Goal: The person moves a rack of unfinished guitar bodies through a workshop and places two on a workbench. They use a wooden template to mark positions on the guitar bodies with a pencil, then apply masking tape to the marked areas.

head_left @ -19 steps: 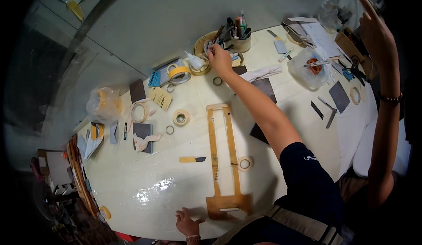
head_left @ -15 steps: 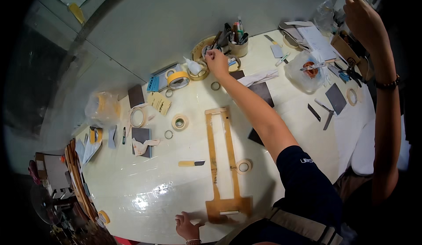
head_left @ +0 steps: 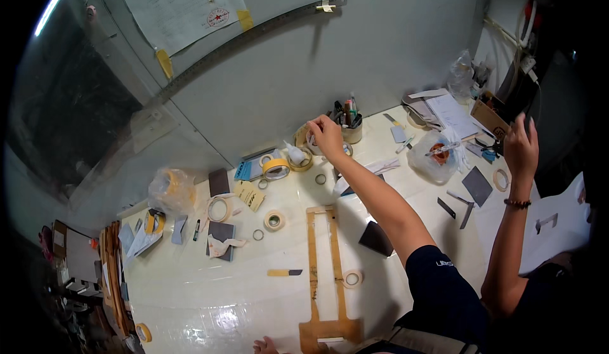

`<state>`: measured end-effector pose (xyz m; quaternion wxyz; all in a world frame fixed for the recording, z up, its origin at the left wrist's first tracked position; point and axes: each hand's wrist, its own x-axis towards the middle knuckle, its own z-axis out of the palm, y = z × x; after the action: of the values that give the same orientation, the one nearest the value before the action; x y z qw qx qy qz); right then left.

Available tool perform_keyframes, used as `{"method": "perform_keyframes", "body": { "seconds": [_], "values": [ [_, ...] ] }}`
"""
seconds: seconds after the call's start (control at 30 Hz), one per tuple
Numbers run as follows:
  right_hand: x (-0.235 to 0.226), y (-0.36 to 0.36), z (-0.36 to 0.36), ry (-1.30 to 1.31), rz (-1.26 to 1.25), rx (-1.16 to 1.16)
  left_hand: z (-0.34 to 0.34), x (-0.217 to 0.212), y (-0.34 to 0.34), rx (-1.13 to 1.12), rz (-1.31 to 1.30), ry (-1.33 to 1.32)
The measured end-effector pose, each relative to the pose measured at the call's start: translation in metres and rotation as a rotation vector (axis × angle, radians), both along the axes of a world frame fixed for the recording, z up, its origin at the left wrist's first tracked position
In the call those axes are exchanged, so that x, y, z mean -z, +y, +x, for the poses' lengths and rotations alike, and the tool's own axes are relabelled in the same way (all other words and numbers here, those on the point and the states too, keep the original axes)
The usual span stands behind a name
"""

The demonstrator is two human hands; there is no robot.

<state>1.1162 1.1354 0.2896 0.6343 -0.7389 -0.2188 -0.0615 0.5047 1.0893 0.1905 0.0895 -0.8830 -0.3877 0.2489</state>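
Observation:
My right hand [head_left: 328, 136] reaches to the back of the table, fingers bent into a pinch over a round holder of small items [head_left: 312, 143]. What lies between the fingertips, if anything, is hidden. Just right of it stands a pen cup [head_left: 353, 132] full of pens, and to its left a white squeeze bottle [head_left: 295, 154] leans on a tape roll. At the lower edge only the fingers of my left hand [head_left: 265, 346] show, apart and holding nothing. Close to it lies a long brown template [head_left: 313, 265] with a wide base; a small tape roll [head_left: 352, 279] sits beside it.
A yellow-handled blade [head_left: 284, 272] lies left of the template. Another person's hand [head_left: 521, 150] is raised at the right, near pliers. Dark square sheets [head_left: 477, 186], tape rolls and a plastic bag [head_left: 438, 158] are spread about. A grey wall rises behind.
The view has tilted up, so the table sits lower. My right hand stays by the holder, while my left hand has mostly slipped out of view. The other person's raised hand has come down.

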Motion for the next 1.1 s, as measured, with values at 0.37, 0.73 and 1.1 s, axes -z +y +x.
{"method": "perform_keyframes", "body": {
  "seconds": [0.37, 0.73, 1.1],
  "values": [
    [-0.001, -0.039, 0.003, 0.0, -0.106, 0.061, 0.017, -0.024, -0.001, -0.08, -0.05, -0.156],
    [0.087, 0.002, 0.002, 0.166, -0.167, 0.144, 0.021, -0.038, -0.005, -0.168, -0.114, -0.164],
    [0.081, 0.013, -0.006, 0.205, -0.191, 0.367, 0.014, -0.027, -0.005, -0.097, -0.068, -0.226]
  ]
}}
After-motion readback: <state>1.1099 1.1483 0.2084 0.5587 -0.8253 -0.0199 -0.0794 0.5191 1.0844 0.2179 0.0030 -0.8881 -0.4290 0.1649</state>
